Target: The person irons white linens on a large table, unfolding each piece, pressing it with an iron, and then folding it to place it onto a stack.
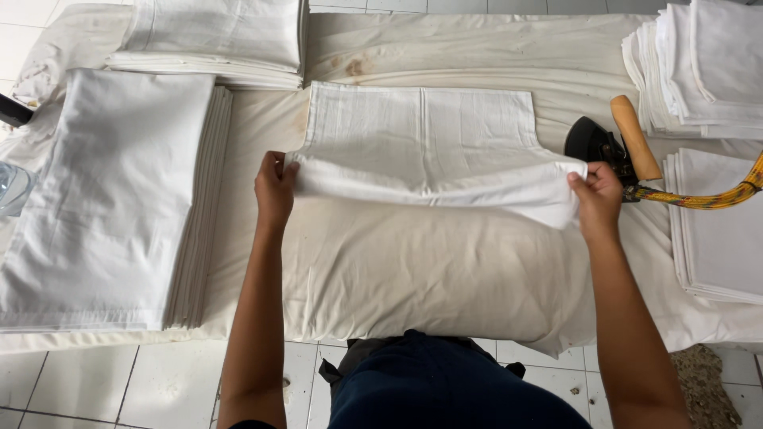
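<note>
A white cloth (421, 135) lies on the padded ironing table (413, 262) in the middle of the view. Its near edge is lifted and folded up off the table. My left hand (274, 187) pinches the near left corner of the cloth. My right hand (598, 197) pinches the near right corner. Both arms reach out from the bottom of the view, and the cloth hangs stretched between the two hands.
A tall stack of folded white cloths (111, 199) sits at the left, another (222, 40) at the back. More stacks (699, 63) stand at the right. A black iron with a wooden handle (628, 139) and a yellow cord (707, 199) rests beside my right hand.
</note>
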